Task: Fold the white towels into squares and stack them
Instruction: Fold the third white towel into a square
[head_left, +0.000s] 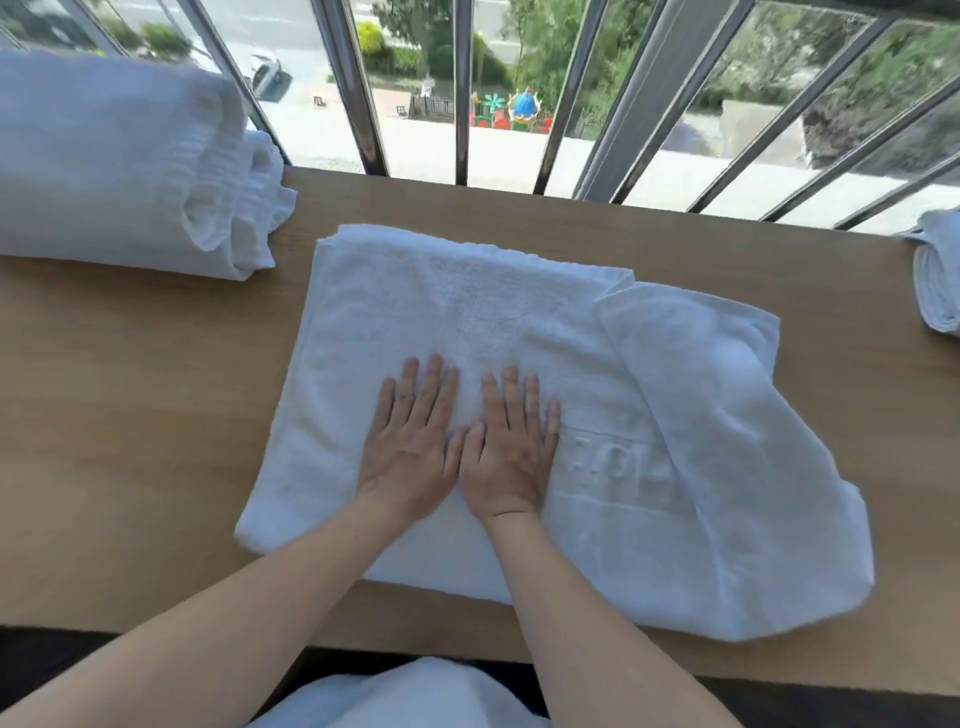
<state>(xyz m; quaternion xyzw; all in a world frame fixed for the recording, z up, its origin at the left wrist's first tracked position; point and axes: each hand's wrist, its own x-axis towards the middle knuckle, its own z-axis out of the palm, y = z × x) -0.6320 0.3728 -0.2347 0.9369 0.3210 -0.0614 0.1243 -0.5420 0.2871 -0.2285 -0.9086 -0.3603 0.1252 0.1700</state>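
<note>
A white towel (467, 312) lies spread on the wooden table (130, 415), with its right end folded over into a loose flap (727, 426). My left hand (410, 447) and my right hand (511, 452) rest flat on the towel's middle, side by side, fingers extended and thumbs nearly touching. Neither hand holds anything. A stack of folded white towels (119, 166) sits at the table's far left. Another white towel (940, 275) lies at the far right edge, partly out of frame.
Metal window bars (462, 93) stand along the table's far edge, with a street and playground outside. A bit of white cloth (415, 696) shows at the bottom, below the table's near edge.
</note>
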